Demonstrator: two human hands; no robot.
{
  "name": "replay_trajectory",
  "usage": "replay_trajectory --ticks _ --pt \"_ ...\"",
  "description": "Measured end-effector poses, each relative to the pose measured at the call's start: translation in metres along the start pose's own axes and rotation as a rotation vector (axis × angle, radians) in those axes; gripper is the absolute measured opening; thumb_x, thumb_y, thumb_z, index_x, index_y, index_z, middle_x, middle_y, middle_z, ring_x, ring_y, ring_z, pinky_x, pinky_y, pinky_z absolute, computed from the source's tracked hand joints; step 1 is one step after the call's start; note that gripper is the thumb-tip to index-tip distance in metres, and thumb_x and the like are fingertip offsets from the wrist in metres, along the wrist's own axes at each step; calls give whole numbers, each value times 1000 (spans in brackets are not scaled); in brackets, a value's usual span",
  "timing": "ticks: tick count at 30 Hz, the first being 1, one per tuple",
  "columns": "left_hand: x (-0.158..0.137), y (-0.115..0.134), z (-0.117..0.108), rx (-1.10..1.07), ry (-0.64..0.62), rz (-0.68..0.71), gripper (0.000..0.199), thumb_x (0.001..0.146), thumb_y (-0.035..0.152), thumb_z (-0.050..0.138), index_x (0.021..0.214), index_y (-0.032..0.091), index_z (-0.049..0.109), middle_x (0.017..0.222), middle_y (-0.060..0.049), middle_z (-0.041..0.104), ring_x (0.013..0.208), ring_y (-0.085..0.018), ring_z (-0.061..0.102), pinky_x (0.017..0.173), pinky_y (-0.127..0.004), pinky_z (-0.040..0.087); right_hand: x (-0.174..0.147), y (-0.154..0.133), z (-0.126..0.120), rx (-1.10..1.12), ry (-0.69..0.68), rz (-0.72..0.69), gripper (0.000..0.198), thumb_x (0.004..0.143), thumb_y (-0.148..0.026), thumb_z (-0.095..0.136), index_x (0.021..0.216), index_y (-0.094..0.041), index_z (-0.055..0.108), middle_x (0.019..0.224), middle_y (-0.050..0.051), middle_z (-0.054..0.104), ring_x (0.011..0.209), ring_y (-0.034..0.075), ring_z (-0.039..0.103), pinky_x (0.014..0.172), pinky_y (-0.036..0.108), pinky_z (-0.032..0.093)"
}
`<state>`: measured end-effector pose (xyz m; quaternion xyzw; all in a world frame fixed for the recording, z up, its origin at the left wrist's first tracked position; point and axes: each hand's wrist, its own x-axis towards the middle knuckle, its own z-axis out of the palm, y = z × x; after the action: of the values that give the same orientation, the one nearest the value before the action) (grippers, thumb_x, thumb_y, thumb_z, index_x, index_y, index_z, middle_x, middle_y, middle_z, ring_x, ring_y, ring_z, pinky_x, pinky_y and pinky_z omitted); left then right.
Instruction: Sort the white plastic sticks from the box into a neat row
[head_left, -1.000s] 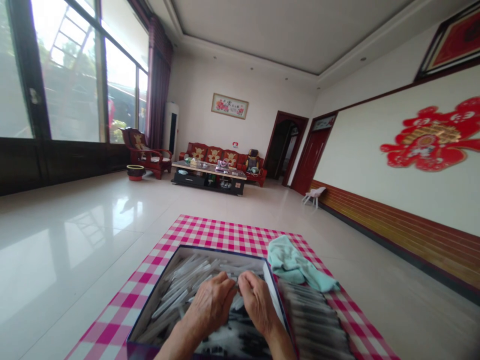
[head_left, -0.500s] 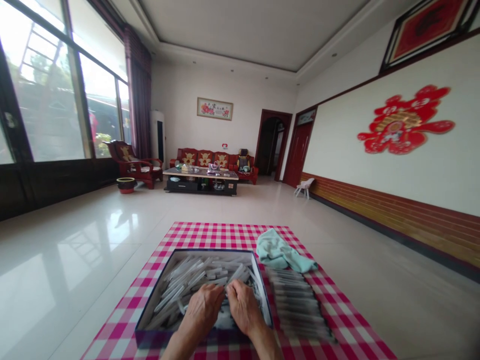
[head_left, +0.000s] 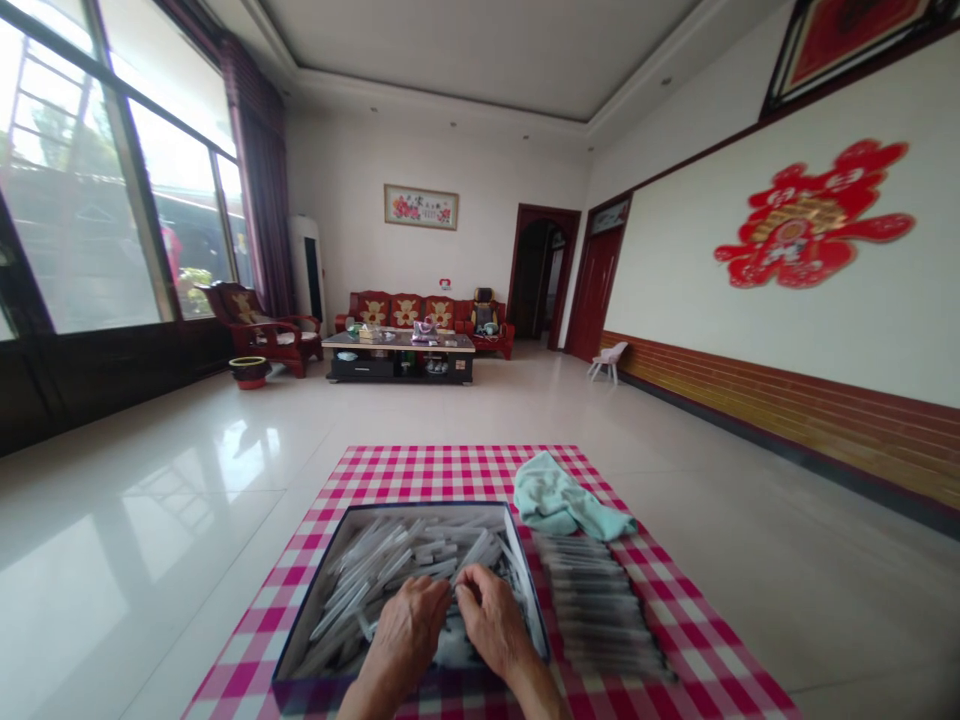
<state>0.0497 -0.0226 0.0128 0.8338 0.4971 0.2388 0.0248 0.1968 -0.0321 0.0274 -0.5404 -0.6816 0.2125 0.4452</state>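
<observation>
My left hand (head_left: 411, 622) and my right hand (head_left: 491, 612) meet fingertip to fingertip over a shallow dark-blue box (head_left: 280, 655). Both are closed in a pinch; whatever sits between the fingers is too small and hidden to name. Inside the box lie many clear, slim plastic tubes (head_left: 367, 560), jumbled in different directions, with whitish and dark bits under my hands. Right of the box, a row of slim dark-tipped sticks, perhaps pens (head_left: 600, 610), lies side by side, blurred. Behind that row is a crumpled mint-green cloth (head_left: 566, 500).
A pink-and-white checked cloth (head_left: 442, 470) covers the table. Beyond it, across the tiled floor (head_left: 420, 415), stand a low coffee table (head_left: 397, 345), a red wooden sofa (head_left: 409, 310) and an armchair (head_left: 259, 330). A small white chair (head_left: 609, 360) is by the right wall.
The view has tilted and shifted slightly. My hands stay together over the box, with the right fingers bent a little differently. The row on the right looks unchanged.
</observation>
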Motion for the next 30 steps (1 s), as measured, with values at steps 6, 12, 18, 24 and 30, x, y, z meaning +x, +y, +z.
replay_trajectory --ticks 6,12,18,24,30 --pt "1 1 -2 -18 -23 -13 28 94 21 38 79 21 61 75 -2 63 72 -14 60 61 -21 41 2 8 7 -95 -3 32 31 88 -30 41 65 -19 58 61 2 62 60 16 57 57 24 38" --pt "0 -1 2 -66 -2 10 29 95 20 36 81 21 61 76 -2 64 71 -15 60 62 -22 42 3 10 6 -25 -13 59 36 91 -34 39 64 -19 57 61 1 61 59 15 55 54 23 35" --pt "-3 -4 6 -65 -8 28 27 94 16 37 83 22 61 77 -2 65 72 -15 63 64 -23 45 -1 4 2 -16 -61 58 26 85 -28 44 66 -19 58 63 0 61 64 16 57 59 23 38" --pt "-7 -11 22 -10 108 54 26 91 14 39 102 21 62 86 -5 69 81 -17 66 71 -26 51 -1 7 -1 31 38 144 31 87 -35 41 66 -19 57 60 0 59 60 16 55 56 24 39" --pt "-4 -18 25 27 108 42 25 92 19 40 91 23 65 79 -3 68 76 -16 67 67 -22 51 2 16 1 12 137 178 33 86 -40 42 64 -20 58 59 1 61 59 17 55 55 24 39"
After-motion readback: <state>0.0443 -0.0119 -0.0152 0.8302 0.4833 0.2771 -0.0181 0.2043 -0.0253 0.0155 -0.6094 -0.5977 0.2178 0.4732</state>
